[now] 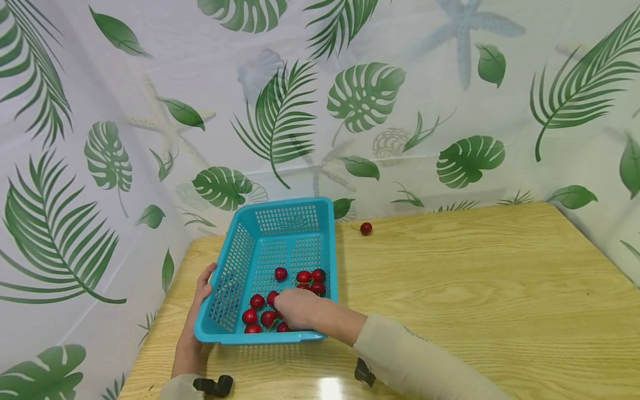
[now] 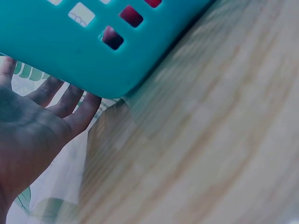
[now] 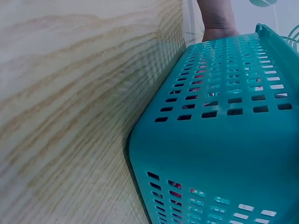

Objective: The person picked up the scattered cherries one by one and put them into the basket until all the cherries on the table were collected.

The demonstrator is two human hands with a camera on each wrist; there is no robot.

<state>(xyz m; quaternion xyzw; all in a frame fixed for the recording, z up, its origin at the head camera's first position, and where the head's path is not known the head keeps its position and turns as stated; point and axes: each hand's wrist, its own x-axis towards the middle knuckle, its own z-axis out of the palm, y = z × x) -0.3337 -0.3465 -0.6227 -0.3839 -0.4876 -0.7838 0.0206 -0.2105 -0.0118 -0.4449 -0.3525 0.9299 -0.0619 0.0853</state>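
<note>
A blue plastic basket [image 1: 332,250] with perforated walls stands on the table, with several red cherries [image 1: 268,318] gathered mostly toward its near end. At the basket's left side, my left hand [image 1: 201,289] rests against the outer wall. The left wrist view shows its fingers [image 2: 83,112] extended along the basket's edge. My right hand [image 1: 300,310] reaches over the near right corner into the basket, low among the cherries. Its fingertips are hidden beneath the hand, beside a cherry [image 1: 273,298], and I cannot tell whether they hold one. In the right wrist view, the basket's wall [image 3: 210,140] covers this hand.
One cherry with a stem [image 1: 366,228] lies outside the basket, near the back edge of the wooden table [image 1: 450,266]. A leaf-patterned white sheet [image 1: 400,111] hangs behind and to the left of the table.
</note>
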